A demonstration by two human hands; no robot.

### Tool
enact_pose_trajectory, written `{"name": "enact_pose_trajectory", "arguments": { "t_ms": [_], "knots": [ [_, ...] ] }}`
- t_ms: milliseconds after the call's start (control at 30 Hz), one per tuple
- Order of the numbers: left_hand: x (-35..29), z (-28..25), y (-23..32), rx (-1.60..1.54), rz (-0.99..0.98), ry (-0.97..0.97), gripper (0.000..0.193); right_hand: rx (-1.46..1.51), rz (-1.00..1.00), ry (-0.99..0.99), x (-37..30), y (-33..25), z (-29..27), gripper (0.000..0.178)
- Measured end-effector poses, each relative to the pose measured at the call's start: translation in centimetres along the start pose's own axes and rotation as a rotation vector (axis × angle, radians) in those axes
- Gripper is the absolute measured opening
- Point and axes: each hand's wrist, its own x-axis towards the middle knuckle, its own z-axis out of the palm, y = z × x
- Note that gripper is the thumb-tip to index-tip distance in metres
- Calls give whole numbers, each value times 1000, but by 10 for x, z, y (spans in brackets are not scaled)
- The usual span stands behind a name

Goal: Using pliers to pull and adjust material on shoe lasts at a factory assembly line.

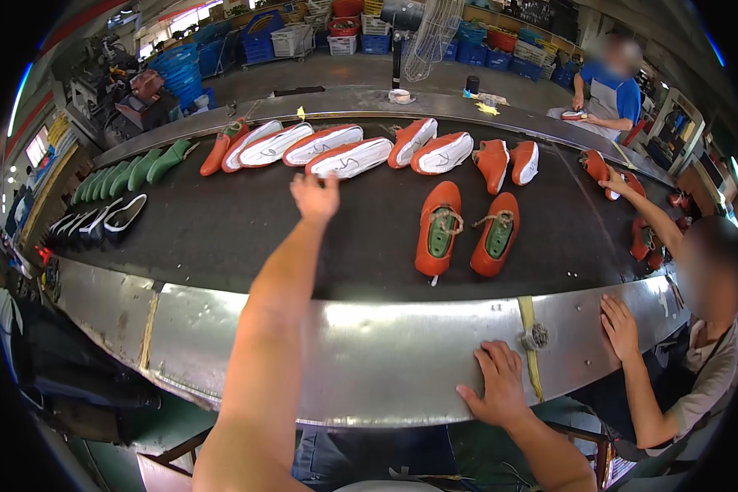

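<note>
My left hand (pixel 316 197) is stretched over the dark conveyor belt (pixel 238 238), its fingers apart and just at the near end of an orange shoe upper with a white sole (pixel 353 158). Whether it touches that shoe I cannot tell. My right hand (pixel 497 384) lies with spread fingers on the metal ledge (pixel 385 361), holding nothing. Beyond the ledge, two orange shoes (pixel 425 238) stand upright on the belt, green shoe lasts inside and string tied across them. More orange shoes (pixel 280 146) lie in a row on their sides, their white soles showing marks.
Green lasts (pixel 166 161) and black shoes (pixel 125 215) line the belt's left. On the right a co-worker's hand (pixel 619 182) is at orange shoes; their other hand (pixel 621 328) rests on the ledge. Across the belt another person (pixel 611 90) handles a shoe. A fan (pixel 435 41) and baskets (pixel 291 39) stand behind.
</note>
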Motion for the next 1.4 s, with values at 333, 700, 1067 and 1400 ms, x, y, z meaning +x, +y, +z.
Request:
{"name": "enact_pose_trajectory", "arguments": {
  "t_ms": [333, 700, 1067, 1400],
  "knots": [
    [132, 27, -38, 9, -184, -310, 98, -22, 47, -130, 18, -4, -3, 71],
    [68, -18, 2, 241, 177, -625, 85, -36, 27, -105, 18, -18, 2, 70],
    [-145, -332, -28, 291, 71, -657, 75, 66, -97, 158, 2, -23, 11, 52],
    [-325, -421, -72, 548, 545, -290, 89, 294, -36, -243, -256, -84, 81, 36]
  ]
}}
